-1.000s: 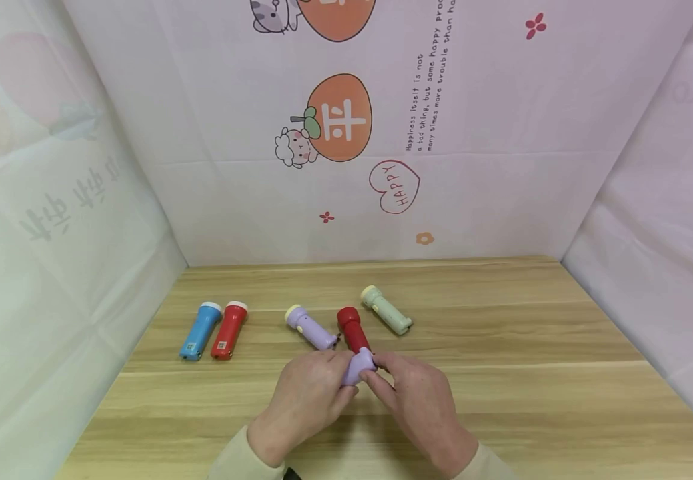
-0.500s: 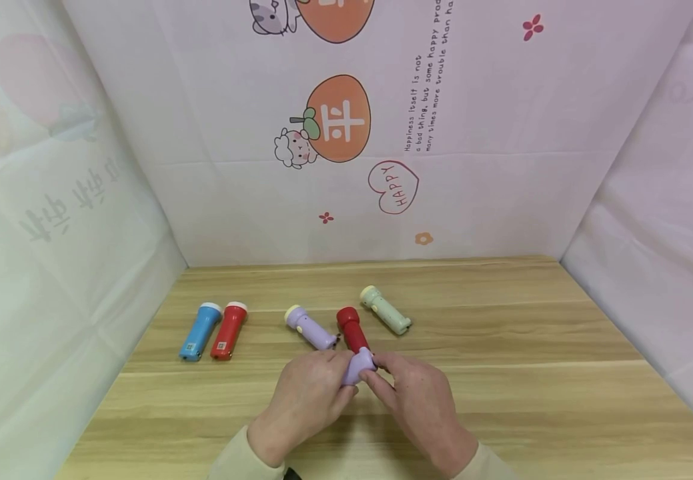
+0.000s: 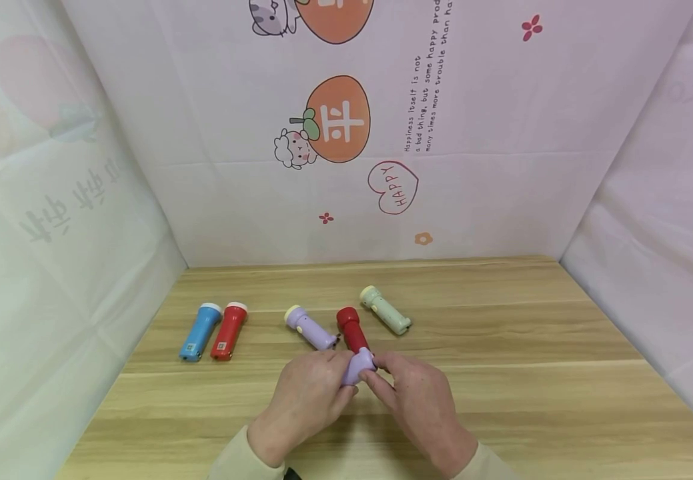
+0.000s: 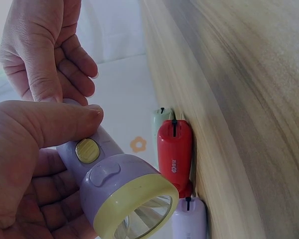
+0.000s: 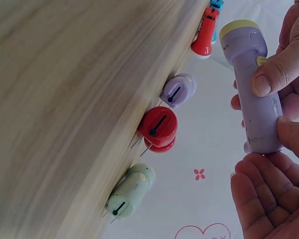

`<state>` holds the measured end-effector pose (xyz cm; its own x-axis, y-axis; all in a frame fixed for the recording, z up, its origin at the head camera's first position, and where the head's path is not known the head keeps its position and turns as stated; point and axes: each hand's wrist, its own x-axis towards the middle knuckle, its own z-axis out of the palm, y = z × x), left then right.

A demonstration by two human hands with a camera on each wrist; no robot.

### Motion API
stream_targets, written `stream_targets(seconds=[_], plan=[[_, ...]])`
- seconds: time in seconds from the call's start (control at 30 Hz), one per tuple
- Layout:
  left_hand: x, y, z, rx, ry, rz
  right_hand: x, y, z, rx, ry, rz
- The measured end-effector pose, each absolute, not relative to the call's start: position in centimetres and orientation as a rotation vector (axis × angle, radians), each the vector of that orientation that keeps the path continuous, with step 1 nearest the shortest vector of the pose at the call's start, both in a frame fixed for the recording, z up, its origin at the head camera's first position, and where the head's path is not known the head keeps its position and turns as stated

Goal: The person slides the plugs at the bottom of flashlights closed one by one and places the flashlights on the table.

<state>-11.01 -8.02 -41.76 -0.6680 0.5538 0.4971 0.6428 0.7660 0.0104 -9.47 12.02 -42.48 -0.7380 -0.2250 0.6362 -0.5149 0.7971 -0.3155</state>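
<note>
My left hand [image 3: 305,400] grips a lavender flashlight [image 3: 358,369] around its body, low in the middle of the head view. Its thumb lies just behind the yellow switch [image 4: 87,150], and the yellow-rimmed lens [image 4: 147,216] faces out in the left wrist view. At the tail end, my right hand [image 3: 423,400] pinches the flashlight between thumb and fingers; the right wrist view shows that thumb [image 5: 294,135] against the bottom of the body. Just beyond the hands lies a dark red flashlight [image 3: 352,330], overlapped by the held one in the head view.
Another lavender flashlight [image 3: 311,328] lies left of the dark red one, and a pale green flashlight [image 3: 385,311] lies right of it. Farther left, a blue flashlight [image 3: 199,332] and a red flashlight [image 3: 229,331] lie side by side. Printed cloth [image 3: 472,200] walls the wooden table [image 3: 502,347].
</note>
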Motion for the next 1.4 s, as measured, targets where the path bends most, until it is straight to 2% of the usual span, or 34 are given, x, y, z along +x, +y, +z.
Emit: stream_targets(seconds=[1.4], plan=[[-11.15, -8.37, -41.60, -0.856, -2.524, -0.244, -9.26, 11.81, -42.69, 0.577, -2.377, 0.612]])
